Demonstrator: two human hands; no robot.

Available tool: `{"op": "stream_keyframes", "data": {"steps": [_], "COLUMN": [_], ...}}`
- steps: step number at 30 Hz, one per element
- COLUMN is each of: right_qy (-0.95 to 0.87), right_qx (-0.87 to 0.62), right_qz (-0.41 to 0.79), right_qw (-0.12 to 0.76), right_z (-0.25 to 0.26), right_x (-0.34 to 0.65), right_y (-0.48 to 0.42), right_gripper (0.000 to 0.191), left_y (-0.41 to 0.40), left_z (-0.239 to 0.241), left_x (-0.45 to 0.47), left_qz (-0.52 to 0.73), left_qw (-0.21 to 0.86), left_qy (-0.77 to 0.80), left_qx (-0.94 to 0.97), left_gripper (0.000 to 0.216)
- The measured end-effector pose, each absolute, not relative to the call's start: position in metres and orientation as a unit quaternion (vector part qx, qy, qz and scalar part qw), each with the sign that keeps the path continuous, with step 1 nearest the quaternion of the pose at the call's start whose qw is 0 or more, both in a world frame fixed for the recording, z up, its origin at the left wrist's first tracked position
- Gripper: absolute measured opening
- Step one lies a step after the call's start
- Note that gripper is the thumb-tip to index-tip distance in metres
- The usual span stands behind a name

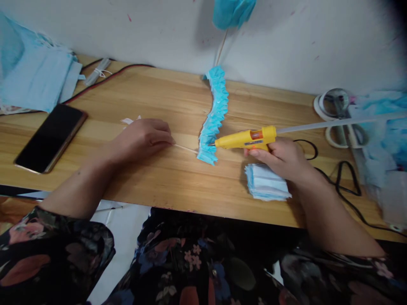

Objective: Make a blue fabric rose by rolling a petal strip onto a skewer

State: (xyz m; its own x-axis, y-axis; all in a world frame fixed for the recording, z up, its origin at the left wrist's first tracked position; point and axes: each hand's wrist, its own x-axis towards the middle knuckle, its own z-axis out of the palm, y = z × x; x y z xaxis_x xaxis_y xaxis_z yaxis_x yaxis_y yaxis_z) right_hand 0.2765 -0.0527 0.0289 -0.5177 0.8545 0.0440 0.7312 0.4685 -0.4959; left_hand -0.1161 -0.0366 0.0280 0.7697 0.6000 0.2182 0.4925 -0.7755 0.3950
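A thin wooden stick (pixel 186 148) is pinched in my left hand (pixel 148 137), its far end meeting the lower end of a pleated blue strip (pixel 216 106). That strip curves up the wooden table towards the wall. My right hand (pixel 282 159) grips a yellow glue gun (pixel 244 139), a long clear glue stick (pixel 318 125) sticking out of its back. The gun's metal tip touches or hovers just over the strip's lower part; I cannot tell which. Just below my right hand lies a stack of folded blue-white pieces (pixel 267 183).
At the left are a black phone (pixel 51 137), a pile of blue masks (pixel 38 76) and bundled clear sticks (pixel 98 72). Tape rolls (pixel 322 106), scissors (pixel 348 131) and a black cable (pixel 346 199) lie right. A blue ruffled piece on a stick (pixel 233 12) leans by the wall.
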Motion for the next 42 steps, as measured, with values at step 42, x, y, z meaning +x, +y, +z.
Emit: {"op": "stream_keyframes", "data": {"steps": [42], "right_qy": [-0.850], "right_qx": [-0.450], "right_qz": [0.202], "right_qw": [0.183], "right_z": [0.034], "right_x": [0.288], "right_y": [-0.053], "right_gripper": [0.043], "left_y": [-0.036], "left_z": [0.026], "left_x": [-0.118], "left_qz": [0.163], "left_qw": [0.146], "left_qy": [0.313], "left_qx": [0.924], "left_gripper": [0.033]}}
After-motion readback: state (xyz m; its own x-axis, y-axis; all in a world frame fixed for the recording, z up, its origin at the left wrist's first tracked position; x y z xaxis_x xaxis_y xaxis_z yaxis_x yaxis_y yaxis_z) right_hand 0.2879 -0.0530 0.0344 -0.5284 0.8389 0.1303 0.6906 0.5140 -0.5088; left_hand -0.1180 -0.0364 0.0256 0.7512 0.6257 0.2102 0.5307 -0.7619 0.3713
